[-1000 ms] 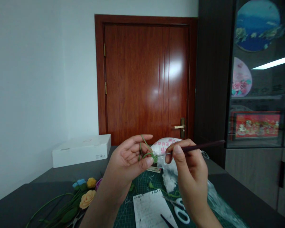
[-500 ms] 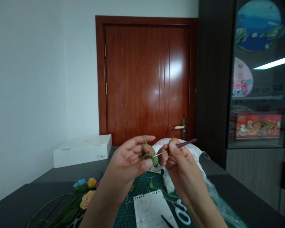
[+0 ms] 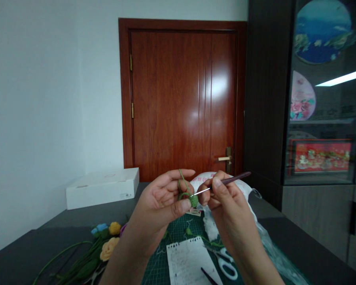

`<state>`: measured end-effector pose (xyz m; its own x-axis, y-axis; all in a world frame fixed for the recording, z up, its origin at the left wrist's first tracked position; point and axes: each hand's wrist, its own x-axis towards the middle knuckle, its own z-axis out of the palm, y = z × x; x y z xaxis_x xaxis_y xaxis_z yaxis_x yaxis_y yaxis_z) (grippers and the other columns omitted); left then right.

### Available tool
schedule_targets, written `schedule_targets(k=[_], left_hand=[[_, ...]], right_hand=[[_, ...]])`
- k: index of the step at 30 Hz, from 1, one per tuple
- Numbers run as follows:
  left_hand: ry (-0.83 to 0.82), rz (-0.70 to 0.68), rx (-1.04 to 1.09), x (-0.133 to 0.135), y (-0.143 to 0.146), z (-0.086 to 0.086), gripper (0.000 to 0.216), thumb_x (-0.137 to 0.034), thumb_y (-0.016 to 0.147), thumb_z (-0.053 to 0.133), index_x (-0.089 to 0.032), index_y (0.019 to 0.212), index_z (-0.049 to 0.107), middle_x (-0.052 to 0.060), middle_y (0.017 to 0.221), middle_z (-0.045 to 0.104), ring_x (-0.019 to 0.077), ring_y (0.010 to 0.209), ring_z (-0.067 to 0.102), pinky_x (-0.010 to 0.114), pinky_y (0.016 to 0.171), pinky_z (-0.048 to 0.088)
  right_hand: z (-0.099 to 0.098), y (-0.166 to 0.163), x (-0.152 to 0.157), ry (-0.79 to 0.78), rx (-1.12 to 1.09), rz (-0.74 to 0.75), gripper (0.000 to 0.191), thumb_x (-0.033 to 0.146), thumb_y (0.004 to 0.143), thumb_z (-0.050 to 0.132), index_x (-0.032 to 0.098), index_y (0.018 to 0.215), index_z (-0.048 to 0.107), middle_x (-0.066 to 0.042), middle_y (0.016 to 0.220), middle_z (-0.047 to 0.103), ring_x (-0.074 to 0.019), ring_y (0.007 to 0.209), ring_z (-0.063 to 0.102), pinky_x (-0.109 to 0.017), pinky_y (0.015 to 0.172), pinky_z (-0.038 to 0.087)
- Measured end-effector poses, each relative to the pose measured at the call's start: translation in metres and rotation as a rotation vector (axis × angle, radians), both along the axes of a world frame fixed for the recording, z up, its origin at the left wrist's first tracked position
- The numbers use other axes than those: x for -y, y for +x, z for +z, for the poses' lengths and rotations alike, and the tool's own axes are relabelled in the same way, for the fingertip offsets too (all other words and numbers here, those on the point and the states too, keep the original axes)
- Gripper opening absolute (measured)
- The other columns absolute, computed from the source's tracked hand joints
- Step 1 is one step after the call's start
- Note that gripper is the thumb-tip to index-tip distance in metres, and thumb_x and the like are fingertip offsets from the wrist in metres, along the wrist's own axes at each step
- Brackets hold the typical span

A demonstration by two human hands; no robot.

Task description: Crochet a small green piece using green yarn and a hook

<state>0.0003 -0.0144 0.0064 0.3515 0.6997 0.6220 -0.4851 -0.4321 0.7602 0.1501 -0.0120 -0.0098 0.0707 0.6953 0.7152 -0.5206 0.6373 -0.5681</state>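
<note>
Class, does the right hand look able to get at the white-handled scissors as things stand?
Probably not yet: the right hand holds the crochet hook. Freed, it likely could; the scissors lie below, with nothing seen resting on their handles.

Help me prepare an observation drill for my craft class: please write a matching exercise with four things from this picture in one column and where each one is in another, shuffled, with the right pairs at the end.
Things
1. dark-handled hook
2. green yarn piece
3. scissors
4. white box

Places
A. lying beside the sheet of paper
B. pinched in the left hand
C. on the left, near the wall
D. held in the right hand

Right pairs: 1-D; 2-B; 3-A; 4-C
</note>
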Motion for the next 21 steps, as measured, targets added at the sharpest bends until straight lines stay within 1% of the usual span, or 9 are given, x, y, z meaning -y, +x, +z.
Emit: schedule_targets(k=[3, 6, 8, 11, 13, 14, 16, 18, 21], left_hand=[[-0.001, -0.007, 0.006, 0.0, 0.0, 0.0, 0.042, -0.008, 0.079, 0.079, -0.019, 0.119, 0.072, 0.002, 0.087, 0.069, 0.0137, 0.078, 0.064, 0.024, 0.072, 0.05], [-0.007, 0.009, 0.01, 0.0, 0.001, 0.0, 0.042, -0.008, 0.079, 0.079, -0.019, 0.119, 0.073, 0.002, 0.087, 0.068, 0.013, 0.077, 0.063, 0.023, 0.071, 0.051], [-0.009, 0.033, 0.007, 0.001, 0.002, 0.0, 0.042, -0.008, 0.078, 0.08, -0.019, 0.118, 0.073, 0.003, 0.088, 0.068, 0.0132, 0.079, 0.063, 0.023, 0.071, 0.051], [-0.006, 0.088, 0.002, 0.002, 0.003, 0.0, 0.042, -0.009, 0.077, 0.082, -0.019, 0.117, 0.073, 0.003, 0.088, 0.068, 0.0135, 0.08, 0.062, 0.022, 0.072, 0.051], [-0.003, 0.124, 0.006, 0.003, 0.005, 0.0, 0.041, -0.009, 0.077, 0.082, -0.018, 0.116, 0.074, 0.002, 0.087, 0.068, 0.0133, 0.08, 0.062, 0.022, 0.072, 0.051], [-0.003, 0.137, 0.011, 0.003, 0.006, 0.0, 0.042, -0.009, 0.077, 0.083, -0.018, 0.117, 0.074, 0.002, 0.086, 0.068, 0.0133, 0.08, 0.062, 0.022, 0.072, 0.051], [-0.01, 0.148, 0.033, 0.003, 0.007, 0.001, 0.046, -0.009, 0.075, 0.084, -0.018, 0.119, 0.072, 0.002, 0.085, 0.067, 0.0135, 0.078, 0.062, 0.023, 0.07, 0.051], [-0.025, 0.136, 0.062, 0.002, 0.008, 0.001, 0.053, -0.009, 0.074, 0.085, -0.018, 0.123, 0.069, 0.001, 0.083, 0.067, 0.0136, 0.075, 0.062, 0.023, 0.068, 0.051], [-0.052, 0.082, 0.091, 0.001, 0.009, 0.0, 0.063, -0.008, 0.073, 0.085, -0.019, 0.132, 0.064, 0.001, 0.083, 0.068, 0.0139, 0.076, 0.062, 0.023, 0.069, 0.051]], right_hand=[[0.001, 0.002, 0.0, 0.041, 0.028, -0.072, 0.028, 0.04, 0.097, 0.06, 0.023, 0.078, 0.051, 0.004, 0.064, 0.058, -0.0126, 0.061, 0.055, -0.024, 0.062, 0.048], [0.0, 0.006, 0.001, 0.099, 0.074, -0.234, 0.029, 0.039, 0.101, 0.054, 0.022, 0.078, 0.052, 0.003, 0.066, 0.059, -0.0137, 0.063, 0.058, -0.026, 0.064, 0.049], [-0.002, 0.01, 0.004, 0.155, 0.135, -0.369, 0.027, 0.037, 0.103, 0.05, 0.022, 0.081, 0.054, 0.001, 0.068, 0.061, -0.0148, 0.067, 0.061, -0.028, 0.066, 0.05], [-0.006, 0.016, 0.007, 0.313, 0.264, -0.621, 0.017, 0.026, 0.103, 0.05, 0.022, 0.088, 0.058, 0.0, 0.074, 0.065, -0.0163, 0.072, 0.065, -0.031, 0.069, 0.052], [-0.009, 0.017, 0.008, 0.456, 0.326, -0.742, 0.01, 0.019, 0.1, 0.053, 0.022, 0.093, 0.06, -0.001, 0.078, 0.068, -0.0174, 0.075, 0.067, -0.034, 0.073, 0.053], [-0.01, 0.017, 0.008, 0.514, 0.342, -0.764, 0.009, 0.016, 0.098, 0.055, 0.022, 0.095, 0.06, -0.001, 0.08, 0.069, -0.0181, 0.077, 0.068, -0.036, 0.075, 0.054], [-0.013, 0.016, 0.006, 0.577, 0.324, -0.749, 0.013, 0.012, 0.095, 0.057, 0.023, 0.1, 0.061, -0.002, 0.083, 0.071, -0.0194, 0.079, 0.068, -0.04, 0.078, 0.054], [-0.015, 0.013, 0.002, 0.572, 0.269, -0.707, 0.016, 0.01, 0.093, 0.061, 0.024, 0.101, 0.061, -0.002, 0.084, 0.071, -0.0196, 0.08, 0.068, -0.041, 0.079, 0.055], [-0.016, 0.007, -0.002, 0.525, 0.227, -0.642, 0.013, 0.014, 0.091, 0.068, 0.025, 0.096, 0.064, -0.002, 0.091, 0.072, -0.0202, 0.088, 0.069, -0.04, 0.08, 0.056]])
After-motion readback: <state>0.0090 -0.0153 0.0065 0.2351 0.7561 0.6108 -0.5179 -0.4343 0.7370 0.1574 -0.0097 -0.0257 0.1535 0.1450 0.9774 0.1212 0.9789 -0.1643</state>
